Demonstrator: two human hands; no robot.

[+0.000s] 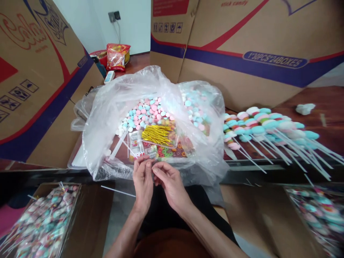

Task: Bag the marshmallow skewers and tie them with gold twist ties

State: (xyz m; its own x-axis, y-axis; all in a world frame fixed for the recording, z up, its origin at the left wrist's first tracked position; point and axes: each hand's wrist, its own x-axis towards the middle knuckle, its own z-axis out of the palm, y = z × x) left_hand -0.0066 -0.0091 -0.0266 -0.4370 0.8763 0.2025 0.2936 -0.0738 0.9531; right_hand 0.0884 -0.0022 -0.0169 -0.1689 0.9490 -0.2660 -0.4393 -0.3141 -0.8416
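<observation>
My left hand [143,181] and my right hand [170,182] meet at the near edge of a clear plastic bag [102,132], fingertips pinched close together. What they pinch, if anything, is too small to make out. Just beyond the fingers, packets of colourful ring candies [168,151] lie in the bag's mouth. On top of them rests a clear tray of gold twist ties [157,134]. Pink, blue and white round candies [143,113] are heaped behind it. One white stick [118,191] reaches behind my left wrist; its far end is hidden.
Candy skewers on white sticks [266,125] are piled at the right. Large cardboard boxes stand at the left [77,89] and back [228,75]. Below the table edge, open boxes of wrapped candy skewers sit left [48,218] and right [319,211]. A red packet [116,57] stands behind.
</observation>
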